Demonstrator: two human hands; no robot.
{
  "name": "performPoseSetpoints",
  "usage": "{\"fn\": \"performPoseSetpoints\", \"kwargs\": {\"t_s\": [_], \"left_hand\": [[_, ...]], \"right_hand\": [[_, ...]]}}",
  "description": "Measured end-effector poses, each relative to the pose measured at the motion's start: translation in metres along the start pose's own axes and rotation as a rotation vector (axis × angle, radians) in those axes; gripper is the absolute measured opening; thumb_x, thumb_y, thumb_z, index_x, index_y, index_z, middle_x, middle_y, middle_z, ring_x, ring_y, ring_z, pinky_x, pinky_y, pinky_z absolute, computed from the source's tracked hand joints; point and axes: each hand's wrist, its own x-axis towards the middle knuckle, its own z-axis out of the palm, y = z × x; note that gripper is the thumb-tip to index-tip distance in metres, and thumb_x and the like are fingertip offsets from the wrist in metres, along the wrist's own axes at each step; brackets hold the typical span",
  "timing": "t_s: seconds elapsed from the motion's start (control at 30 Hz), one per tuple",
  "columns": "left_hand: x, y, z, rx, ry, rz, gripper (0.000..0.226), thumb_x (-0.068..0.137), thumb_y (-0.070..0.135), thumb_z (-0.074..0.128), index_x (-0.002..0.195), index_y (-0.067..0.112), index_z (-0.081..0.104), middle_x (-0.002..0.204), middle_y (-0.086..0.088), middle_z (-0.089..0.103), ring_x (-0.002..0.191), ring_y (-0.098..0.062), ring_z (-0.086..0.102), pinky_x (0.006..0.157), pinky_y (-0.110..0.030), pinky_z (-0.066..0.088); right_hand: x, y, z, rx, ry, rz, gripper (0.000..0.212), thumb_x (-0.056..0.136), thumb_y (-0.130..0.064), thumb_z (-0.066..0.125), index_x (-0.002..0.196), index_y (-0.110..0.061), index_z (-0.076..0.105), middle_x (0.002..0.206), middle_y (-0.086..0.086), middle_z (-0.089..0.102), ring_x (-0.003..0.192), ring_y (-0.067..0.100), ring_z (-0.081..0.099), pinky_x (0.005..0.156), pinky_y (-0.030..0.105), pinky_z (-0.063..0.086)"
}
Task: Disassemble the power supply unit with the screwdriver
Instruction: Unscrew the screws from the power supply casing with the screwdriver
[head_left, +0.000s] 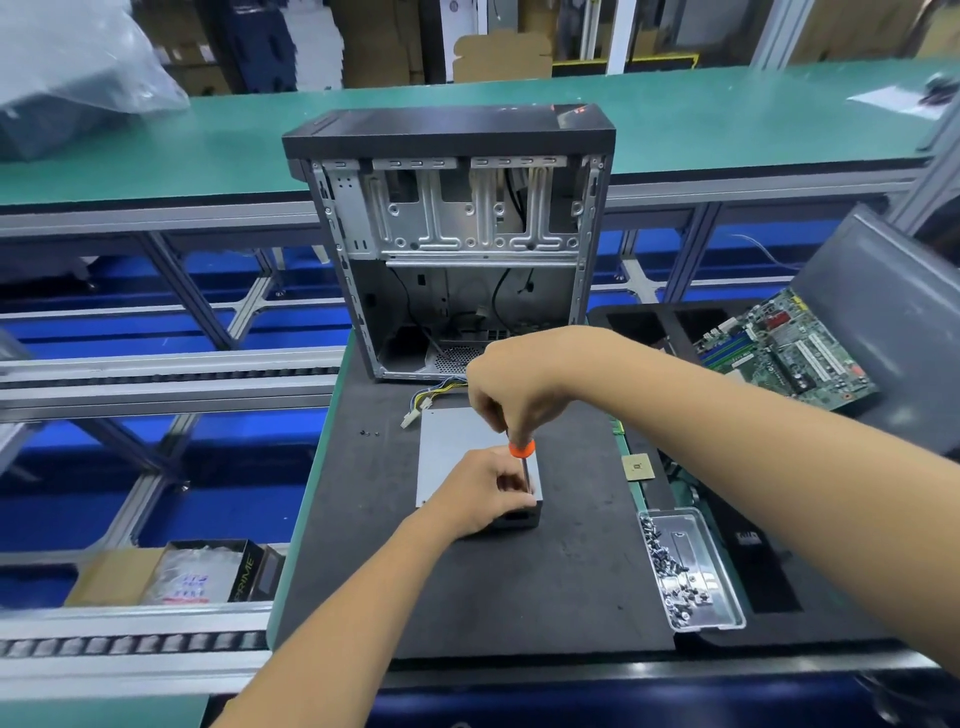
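The grey metal power supply unit (457, 441) lies flat on the dark foam mat (519, 587), its cable bundle (434, 397) trailing toward the case. My right hand (511, 387) grips the handle of the screwdriver (521, 448), which has an orange collar and stands upright over the unit's near right corner. My left hand (480, 491) rests on the unit's near edge, and its fingers pinch the screwdriver's shaft close to the tip. The tip and the screw under it are hidden by my fingers.
An open, stripped computer case (457, 244) stands behind the unit. A clear tray of several screws (719, 582) sits to the right, with a CPU chip (638, 466) and a motherboard (789, 353) beyond. Two loose screws (370, 432) lie left on the mat.
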Motion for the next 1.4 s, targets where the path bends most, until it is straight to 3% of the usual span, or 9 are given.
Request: {"fn": "performPoseSetpoints", "kwargs": {"t_s": [0.1,0.2,0.3,0.47,0.7,0.8,0.93,1.13,1.4], "left_hand": [[0.0,0.001,-0.001,-0.007,-0.014,-0.01,0.012,0.076,0.011,0.075,0.074,0.002,0.067,0.085,-0.004,0.068,0.063,-0.004,0.053,0.063,-0.016,0.044],[0.002,0.004,-0.004,0.03,-0.036,-0.022,0.012,0.077,0.014,0.075,0.073,0.006,0.067,0.087,-0.005,0.068,0.067,-0.009,0.054,0.068,-0.026,0.048],[0.003,0.006,-0.007,0.082,-0.046,-0.004,0.013,0.075,0.016,0.077,0.07,0.011,0.066,0.083,-0.003,0.065,0.07,-0.014,0.057,0.067,-0.025,0.047],[0.003,0.005,-0.006,0.074,-0.039,-0.004,0.016,0.074,0.016,0.078,0.066,0.012,0.064,0.082,-0.001,0.065,0.066,-0.009,0.054,0.064,-0.022,0.046],[0.002,0.003,-0.003,0.048,-0.027,-0.023,0.018,0.075,0.017,0.078,0.076,0.003,0.067,0.071,0.006,0.063,0.058,-0.001,0.051,0.062,-0.017,0.046],[0.002,0.003,0.0,0.045,-0.001,-0.025,0.018,0.073,0.016,0.079,0.071,0.004,0.066,0.08,-0.003,0.067,0.058,-0.002,0.05,0.061,-0.017,0.044],[0.001,0.003,0.0,0.05,0.009,-0.015,0.018,0.073,0.016,0.08,0.069,0.006,0.065,0.083,-0.006,0.067,0.06,-0.006,0.051,0.061,-0.017,0.044],[0.001,0.003,0.001,0.054,0.017,-0.034,0.021,0.072,0.016,0.079,0.063,0.014,0.06,0.082,-0.005,0.065,0.061,-0.006,0.048,0.062,-0.02,0.043],[0.002,0.004,0.001,0.066,0.025,-0.029,0.032,0.071,0.017,0.081,0.059,0.028,0.054,0.073,0.006,0.058,0.058,-0.002,0.046,0.059,-0.01,0.038]], "right_hand": [[-0.001,-0.001,0.003,0.022,0.03,0.006,0.013,0.073,-0.022,0.074,0.081,-0.013,0.073,0.077,0.0,0.071,0.066,0.015,0.057,0.056,0.028,0.048],[-0.002,0.0,0.005,0.099,0.063,0.105,0.029,0.082,-0.033,0.056,0.066,-0.009,0.057,0.05,0.002,0.062,0.055,0.022,0.057,0.054,0.027,0.043],[0.0,0.003,0.003,0.084,0.063,0.196,0.028,0.087,-0.022,0.038,0.065,-0.008,0.049,0.029,0.002,0.047,0.055,0.03,0.062,0.053,0.029,0.043],[-0.003,0.002,0.003,0.103,0.075,0.215,0.018,0.086,-0.016,0.045,0.078,-0.004,0.056,0.061,0.014,0.063,0.05,0.026,0.059,0.047,0.026,0.039],[-0.013,0.001,-0.003,0.22,-0.02,0.082,0.024,0.077,-0.021,0.066,0.1,-0.013,0.067,0.097,0.002,0.067,0.079,0.019,0.058,0.058,0.028,0.043],[-0.011,0.003,0.0,0.267,-0.06,0.149,0.024,0.079,-0.02,0.061,0.098,-0.005,0.06,0.089,0.009,0.066,0.067,0.026,0.063,0.053,0.026,0.044],[-0.013,0.003,0.001,0.231,-0.009,0.277,0.045,0.094,-0.046,0.042,0.086,-0.004,0.057,0.066,0.011,0.065,0.04,0.024,0.061,0.05,0.026,0.045],[-0.014,0.006,0.005,0.186,0.041,0.179,0.026,0.086,-0.02,0.052,0.099,0.001,0.058,0.084,0.015,0.07,0.073,0.033,0.066,0.058,0.031,0.045],[-0.024,0.014,0.004,0.191,0.047,0.036,0.022,0.075,-0.006,0.065,0.095,-0.015,0.059,0.082,-0.007,0.053,0.074,0.016,0.051,0.059,0.029,0.041]]}}
